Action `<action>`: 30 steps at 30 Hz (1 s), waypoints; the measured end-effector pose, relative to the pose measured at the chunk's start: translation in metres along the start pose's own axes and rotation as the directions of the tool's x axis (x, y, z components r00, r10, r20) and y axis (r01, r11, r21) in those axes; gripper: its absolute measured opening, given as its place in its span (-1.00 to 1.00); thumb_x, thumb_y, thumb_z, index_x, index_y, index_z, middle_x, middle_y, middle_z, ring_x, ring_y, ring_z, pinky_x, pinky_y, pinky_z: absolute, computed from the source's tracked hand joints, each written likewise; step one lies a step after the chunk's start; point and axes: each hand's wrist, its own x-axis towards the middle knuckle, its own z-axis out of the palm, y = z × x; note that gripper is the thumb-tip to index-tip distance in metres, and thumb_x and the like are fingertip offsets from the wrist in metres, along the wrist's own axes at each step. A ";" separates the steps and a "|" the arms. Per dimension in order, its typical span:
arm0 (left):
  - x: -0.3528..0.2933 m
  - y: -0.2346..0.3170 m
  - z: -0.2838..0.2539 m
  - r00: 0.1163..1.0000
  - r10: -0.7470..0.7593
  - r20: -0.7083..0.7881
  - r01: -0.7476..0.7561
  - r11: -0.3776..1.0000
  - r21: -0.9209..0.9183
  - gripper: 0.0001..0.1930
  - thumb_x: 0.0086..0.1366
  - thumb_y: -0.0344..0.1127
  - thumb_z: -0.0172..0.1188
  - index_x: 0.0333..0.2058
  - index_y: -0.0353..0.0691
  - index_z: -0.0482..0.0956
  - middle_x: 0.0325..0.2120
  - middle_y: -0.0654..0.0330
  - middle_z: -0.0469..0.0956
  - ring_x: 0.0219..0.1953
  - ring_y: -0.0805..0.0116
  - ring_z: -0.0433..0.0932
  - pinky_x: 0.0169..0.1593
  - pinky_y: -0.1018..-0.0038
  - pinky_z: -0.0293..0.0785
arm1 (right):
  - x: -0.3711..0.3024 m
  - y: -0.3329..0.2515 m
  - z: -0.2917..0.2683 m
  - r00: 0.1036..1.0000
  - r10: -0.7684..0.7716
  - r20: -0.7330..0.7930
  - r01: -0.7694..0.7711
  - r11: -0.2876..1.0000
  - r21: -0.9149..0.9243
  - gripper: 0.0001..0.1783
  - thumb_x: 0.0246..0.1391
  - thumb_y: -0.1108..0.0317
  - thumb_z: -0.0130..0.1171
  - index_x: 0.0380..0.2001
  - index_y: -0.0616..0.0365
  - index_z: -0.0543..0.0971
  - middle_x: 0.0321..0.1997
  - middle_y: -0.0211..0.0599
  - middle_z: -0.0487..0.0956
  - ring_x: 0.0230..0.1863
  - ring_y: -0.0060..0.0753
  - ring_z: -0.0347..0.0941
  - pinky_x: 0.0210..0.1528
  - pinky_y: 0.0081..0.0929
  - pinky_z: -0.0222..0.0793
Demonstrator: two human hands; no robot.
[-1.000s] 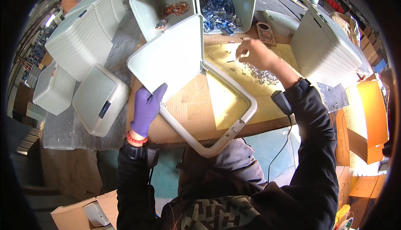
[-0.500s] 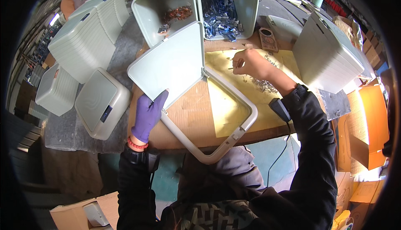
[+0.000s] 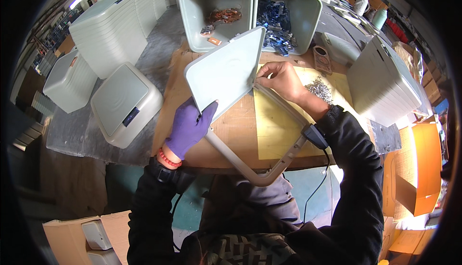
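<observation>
A pale green lid panel (image 3: 224, 75) stands tilted up from a light plastic rim frame (image 3: 240, 166), which reaches over the table's front edge. My left hand (image 3: 191, 123), in a purple glove, is closed on the panel's lower corner near the frame. With thumb and fingertips pinched together, my right hand (image 3: 284, 82) touches the far hinge corner where panel and frame meet. Whatever is between those fingertips is too small or hidden to make out. A pile of small silvery metal parts (image 3: 319, 90) lies on a yellow sheet (image 3: 269, 135) beside my right wrist.
Behind the panel stand two open bins, one with orange pieces (image 3: 226, 16), one with blue packets (image 3: 274, 22). Stacked lids (image 3: 108, 34) rise at left, beside a finished-looking lid (image 3: 126, 104). More stacked panels (image 3: 382, 82) and cardboard boxes (image 3: 414, 164) are at right.
My right hand has come from above the yellow sheet to the panel's far hinge corner. My left hand keeps its hold on the panel's lower corner. The view has shifted slightly.
</observation>
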 end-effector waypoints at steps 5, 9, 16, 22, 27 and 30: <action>0.000 0.000 -0.002 1.000 0.023 -0.004 -0.023 1.000 0.018 -0.73 0.43 -0.23 0.23 -0.15 -0.36 0.66 -0.33 -0.11 0.66 -0.32 -0.08 0.68 -0.28 0.25 0.54 | 0.001 0.008 0.010 0.987 -0.147 -0.065 0.124 0.954 -0.273 -0.88 -0.02 0.39 0.42 -0.37 0.15 0.76 -0.27 -0.21 0.67 -0.24 -0.36 0.52 -0.06 -0.41 0.47; 0.000 0.001 -0.001 0.999 0.032 -0.018 -0.032 0.999 0.008 -0.74 0.42 -0.24 0.23 -0.13 -0.35 0.67 -0.28 -0.10 0.67 -0.30 -0.08 0.68 -0.26 0.25 0.55 | -0.001 0.014 0.010 0.990 -0.121 -0.075 0.101 0.968 -0.231 -0.91 -0.03 0.39 0.42 -0.40 0.10 0.77 -0.31 -0.25 0.65 -0.19 -0.36 0.53 0.02 -0.43 0.44; 0.000 0.002 -0.001 1.000 0.015 -0.011 -0.015 0.999 0.035 -0.74 0.41 -0.24 0.23 -0.14 -0.34 0.68 -0.27 -0.10 0.67 -0.29 -0.09 0.68 -0.25 0.24 0.56 | 0.001 0.020 0.015 0.855 -0.516 -0.053 0.389 0.705 -0.593 -0.89 -0.12 0.38 0.41 -0.45 0.13 0.72 -0.25 -0.31 0.59 -0.07 -0.13 0.43 -0.02 -0.30 0.48; 0.000 0.002 -0.001 1.000 0.013 -0.018 -0.013 0.999 0.037 -0.73 0.41 -0.22 0.23 -0.14 -0.34 0.68 -0.27 -0.11 0.68 -0.30 -0.10 0.68 -0.27 0.23 0.55 | -0.004 0.024 0.018 0.750 -0.659 0.048 0.483 0.497 -0.721 -0.93 -0.12 0.42 0.31 -0.47 0.10 0.67 -0.29 -0.33 0.54 -0.08 -0.17 0.41 -0.06 -0.39 0.49; 0.001 0.003 -0.002 1.000 0.001 -0.011 -0.001 0.998 0.065 -0.72 0.42 -0.20 0.23 -0.15 -0.35 0.68 -0.33 -0.10 0.68 -0.33 -0.10 0.68 -0.29 0.23 0.56 | -0.007 0.026 0.019 0.741 -0.616 0.266 0.523 0.282 -0.805 -0.91 -0.22 0.43 0.21 -0.53 0.15 0.58 -0.29 -0.31 0.47 -0.10 -0.17 0.40 -0.08 -0.41 0.52; -0.001 0.006 -0.001 1.000 0.020 -0.021 -0.018 0.998 0.067 -0.71 0.43 -0.20 0.23 -0.16 -0.35 0.69 -0.34 -0.10 0.68 -0.34 -0.10 0.69 -0.29 0.23 0.56 | -0.005 0.022 0.030 0.820 -0.550 0.155 0.407 0.371 -0.835 -0.81 -0.19 0.38 0.31 -0.44 0.18 0.58 -0.24 -0.23 0.48 -0.05 -0.10 0.41 -0.03 -0.29 0.52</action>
